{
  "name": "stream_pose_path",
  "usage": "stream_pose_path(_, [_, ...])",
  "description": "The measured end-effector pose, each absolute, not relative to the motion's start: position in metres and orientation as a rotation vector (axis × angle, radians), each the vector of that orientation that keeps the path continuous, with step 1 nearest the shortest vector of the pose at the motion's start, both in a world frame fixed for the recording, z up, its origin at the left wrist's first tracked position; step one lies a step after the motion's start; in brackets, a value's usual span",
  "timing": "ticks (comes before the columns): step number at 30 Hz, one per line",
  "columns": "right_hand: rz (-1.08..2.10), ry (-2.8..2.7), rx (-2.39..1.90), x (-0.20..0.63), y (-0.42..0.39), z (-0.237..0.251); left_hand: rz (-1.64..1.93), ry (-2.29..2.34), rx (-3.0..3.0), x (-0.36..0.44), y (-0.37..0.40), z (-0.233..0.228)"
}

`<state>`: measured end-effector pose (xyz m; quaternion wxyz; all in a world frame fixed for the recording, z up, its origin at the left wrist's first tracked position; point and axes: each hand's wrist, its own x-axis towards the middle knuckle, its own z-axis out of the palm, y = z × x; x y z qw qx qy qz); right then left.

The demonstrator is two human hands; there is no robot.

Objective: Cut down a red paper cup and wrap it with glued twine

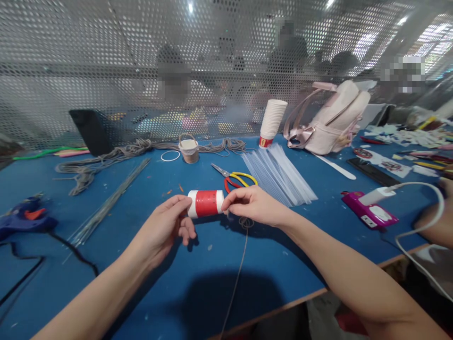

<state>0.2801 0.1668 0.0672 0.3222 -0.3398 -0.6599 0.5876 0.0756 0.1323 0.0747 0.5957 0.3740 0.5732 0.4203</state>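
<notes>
While my fingers pinch both ends of a paper cup (205, 203) lying sideways above the bench (141, 264), it hangs in the air between them. My left hand (166, 226) grips the base end, thumb and fingers closed on it. My right hand (253, 205) closes on the rim end and also pinches a thin grey cord (238, 274) that drops toward the bench edge. Just behind the cup: scissors (235, 177) with yellow and red handles. To their right, a fan of clear sticks (279, 172). Farther back, a stack of paper cups (272, 122), a small cord-wrapped cup (188, 149), a pink backpack (332, 118). Far left, a blue glue gun (26, 217). Right, a magenta power strip (368, 212).
</notes>
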Motion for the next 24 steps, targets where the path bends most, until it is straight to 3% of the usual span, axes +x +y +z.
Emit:
stream_pose_path(7, [1.557,-1.784,-0.842,0.28,0.162,0.072,1.016,1.283,0.78,0.077,0.133,0.078])
stream_pose_path(20, [1.508,-1.107,-0.771,0.265,0.153,0.072,1.024,1.097,0.671,0.081,0.127,0.074])
stream_pose_path(24, [1.604,-1.191,-0.82,0.265,0.15,0.072,1.046,1.066,0.663,0.081,0.127,0.076])
